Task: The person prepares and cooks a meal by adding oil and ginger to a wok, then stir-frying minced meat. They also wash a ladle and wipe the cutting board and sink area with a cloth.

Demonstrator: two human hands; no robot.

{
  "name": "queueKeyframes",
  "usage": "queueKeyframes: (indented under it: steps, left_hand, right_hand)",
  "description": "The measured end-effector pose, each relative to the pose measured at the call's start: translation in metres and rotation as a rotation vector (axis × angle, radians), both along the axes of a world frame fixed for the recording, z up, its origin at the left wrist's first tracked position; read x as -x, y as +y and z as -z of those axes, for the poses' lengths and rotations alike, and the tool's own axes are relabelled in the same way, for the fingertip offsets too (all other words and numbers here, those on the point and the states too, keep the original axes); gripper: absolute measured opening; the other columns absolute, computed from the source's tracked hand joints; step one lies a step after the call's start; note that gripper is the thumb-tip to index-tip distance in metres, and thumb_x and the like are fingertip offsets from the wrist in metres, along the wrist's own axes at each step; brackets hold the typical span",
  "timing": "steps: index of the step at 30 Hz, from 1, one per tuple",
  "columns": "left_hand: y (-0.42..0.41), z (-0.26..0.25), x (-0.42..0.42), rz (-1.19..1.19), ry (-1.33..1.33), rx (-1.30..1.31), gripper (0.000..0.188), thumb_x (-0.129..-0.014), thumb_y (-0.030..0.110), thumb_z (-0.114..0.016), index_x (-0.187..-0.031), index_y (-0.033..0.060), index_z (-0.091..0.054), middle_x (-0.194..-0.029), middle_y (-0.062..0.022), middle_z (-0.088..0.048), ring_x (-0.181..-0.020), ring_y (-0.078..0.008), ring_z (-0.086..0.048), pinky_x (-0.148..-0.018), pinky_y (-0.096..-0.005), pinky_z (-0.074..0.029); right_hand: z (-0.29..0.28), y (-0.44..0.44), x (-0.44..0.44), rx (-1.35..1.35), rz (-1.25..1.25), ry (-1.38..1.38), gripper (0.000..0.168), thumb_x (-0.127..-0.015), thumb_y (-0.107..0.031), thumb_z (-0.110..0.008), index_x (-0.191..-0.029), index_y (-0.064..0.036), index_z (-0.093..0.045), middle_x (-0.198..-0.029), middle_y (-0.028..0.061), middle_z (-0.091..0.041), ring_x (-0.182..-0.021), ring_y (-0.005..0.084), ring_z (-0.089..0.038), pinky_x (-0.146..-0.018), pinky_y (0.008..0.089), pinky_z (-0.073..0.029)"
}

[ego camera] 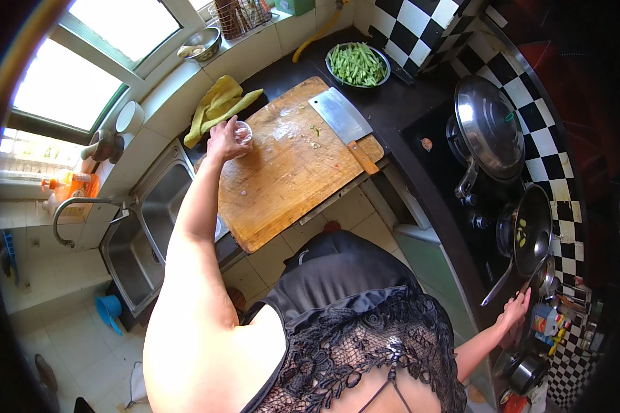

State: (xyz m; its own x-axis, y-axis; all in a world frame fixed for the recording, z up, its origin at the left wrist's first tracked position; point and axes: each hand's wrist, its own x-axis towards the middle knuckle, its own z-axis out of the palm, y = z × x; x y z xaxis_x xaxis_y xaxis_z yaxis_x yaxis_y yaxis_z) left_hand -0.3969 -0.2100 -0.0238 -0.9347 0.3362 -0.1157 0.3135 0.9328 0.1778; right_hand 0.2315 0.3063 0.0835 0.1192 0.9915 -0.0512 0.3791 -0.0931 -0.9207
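My left hand (224, 139) grips a small bowl (248, 129) of pale pink pieces, probably raw meat, at the far left part of a wooden cutting board (284, 180). Its fingers hide part of the bowl. On the board's right side lies a cleaver (342, 116) with a wooden handle, and food scraps are scattered near it. Off to the right, my right hand (515, 310) holds the handle of a ladle (541, 244). The ladle's head rests inside a dark wok (527, 217) on the stove, where several light green-yellow slices (521, 232) lie.
A bowl of cut green vegetables (357, 64) stands behind the board. A yellow-green cloth (219, 106) lies by the wall. Left is a double steel sink (134, 253) with a curved faucet (62, 217). A lidded pan (488, 129) occupies the other burner of the black stove (434, 170).
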Motion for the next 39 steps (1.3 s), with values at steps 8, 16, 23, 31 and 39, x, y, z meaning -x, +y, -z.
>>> queueKeyframes:
  steps: [8,16,23,31,39]
  left_hand:
    - [-0.017,0.012,0.016,0.115,-0.052,-0.136,0.086,-0.052,0.029,-0.076,-0.129,0.0125,-0.044,-0.121,-0.0154,-0.048,-0.115,-0.0341,-0.042,-0.096,-0.0397,-0.038]
    - [-0.026,0.020,0.009,0.096,0.000,-0.385,0.107,-0.052,0.033,-0.084,-0.140,0.0148,-0.026,-0.142,-0.0221,-0.022,-0.131,-0.0351,-0.025,-0.107,-0.0400,-0.026]
    - [-0.054,0.025,-0.007,-0.779,-0.382,-1.129,0.057,-0.086,0.030,-0.053,-0.134,0.0048,-0.034,-0.119,-0.0105,-0.048,-0.103,-0.0233,-0.052,-0.082,-0.0403,-0.046]
    - [-0.060,0.038,-0.017,-0.873,-1.037,-1.475,0.037,-0.084,0.005,-0.043,-0.121,-0.0019,-0.040,-0.116,-0.0170,-0.045,-0.109,-0.0337,-0.049,-0.089,-0.0485,-0.048]
    - [-0.053,0.042,-0.004,-0.757,-1.060,-1.443,0.049,-0.081,-0.006,-0.038,-0.128,0.0071,-0.037,-0.122,-0.0149,-0.050,-0.106,-0.0297,-0.055,-0.087,-0.0473,-0.050]
  right_hand:
    - [0.002,0.011,0.001,-0.006,-0.002,0.002,0.042,-0.089,-0.012,-0.044,-0.130,-0.014,-0.044,-0.085,-0.0022,-0.051,-0.049,0.0030,-0.037,-0.036,0.0157,-0.026]
    - [0.006,0.021,0.004,0.013,-0.017,-0.011,0.043,-0.088,-0.011,-0.044,-0.131,-0.013,-0.043,-0.086,-0.0007,-0.052,-0.049,0.0042,-0.037,-0.036,0.0166,-0.026]
    - [-0.001,0.014,0.007,0.022,0.018,0.002,0.043,-0.090,-0.010,-0.041,-0.133,-0.012,-0.041,-0.085,0.0000,-0.053,-0.049,0.0050,-0.036,-0.036,0.0181,-0.025]
    - [0.001,0.013,0.012,0.026,-0.008,-0.016,0.043,-0.091,-0.010,-0.040,-0.134,-0.012,-0.040,-0.085,0.0003,-0.053,-0.049,0.0051,-0.037,-0.035,0.0180,-0.026]
    - [0.005,0.009,0.008,0.038,-0.011,0.020,0.043,-0.090,-0.011,-0.041,-0.133,-0.013,-0.041,-0.087,0.0001,-0.054,-0.049,0.0042,-0.038,-0.036,0.0176,-0.027]
